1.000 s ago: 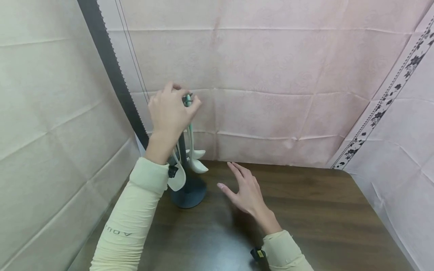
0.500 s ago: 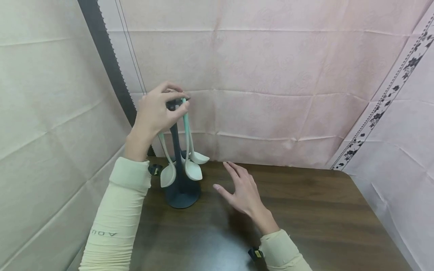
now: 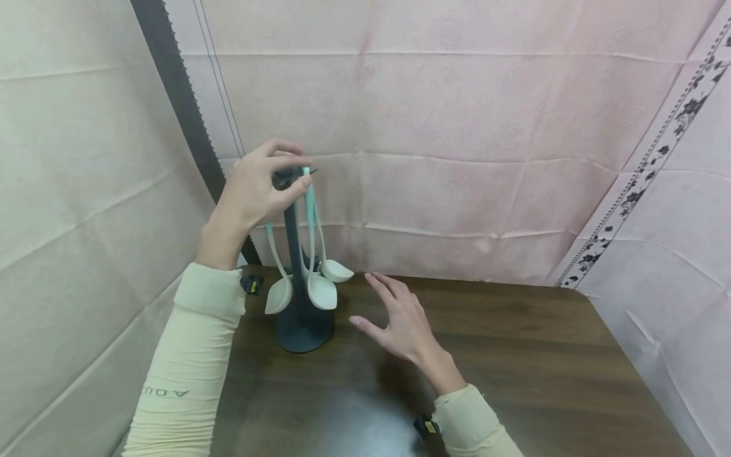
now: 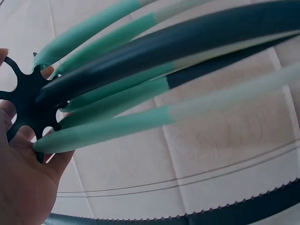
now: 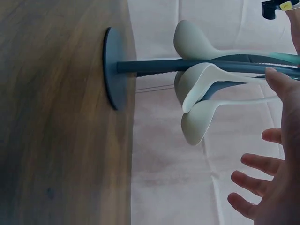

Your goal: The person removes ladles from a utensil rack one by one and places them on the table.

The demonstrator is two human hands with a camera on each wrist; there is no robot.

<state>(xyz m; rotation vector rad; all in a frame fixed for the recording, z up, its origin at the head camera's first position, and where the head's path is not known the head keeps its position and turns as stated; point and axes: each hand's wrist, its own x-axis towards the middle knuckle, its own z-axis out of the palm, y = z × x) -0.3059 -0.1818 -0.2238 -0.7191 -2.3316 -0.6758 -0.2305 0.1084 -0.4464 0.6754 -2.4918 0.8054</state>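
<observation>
A dark blue utensil stand (image 3: 304, 333) with a round base stands on the wooden table. My left hand (image 3: 248, 187) grips its hooked top from above, the thumb near the upper end of a turquoise handle (image 3: 309, 200). From the hooks hang several utensils, among them a white ladle (image 3: 322, 293) in front, another ladle (image 3: 278, 296) at left and a third ladle (image 3: 337, 271) at right. One handle (image 4: 122, 98) in the left wrist view continues into a dark stem; its lower end is hard to see. My right hand (image 3: 402, 327), fingers spread, hovers right of the stand, holding nothing.
The brown wooden table (image 3: 514, 355) reaches to the right of the stand. A pale cloth wall (image 3: 457, 127) rises behind it, with further cloth (image 3: 85, 190) along the left side. Black wrist cameras (image 3: 425, 425) sit at both cuffs.
The stand has shifted slightly left and its hanging ladles have turned, with my left hand moving left on its top. My right hand has drifted a little left, fingers still spread.
</observation>
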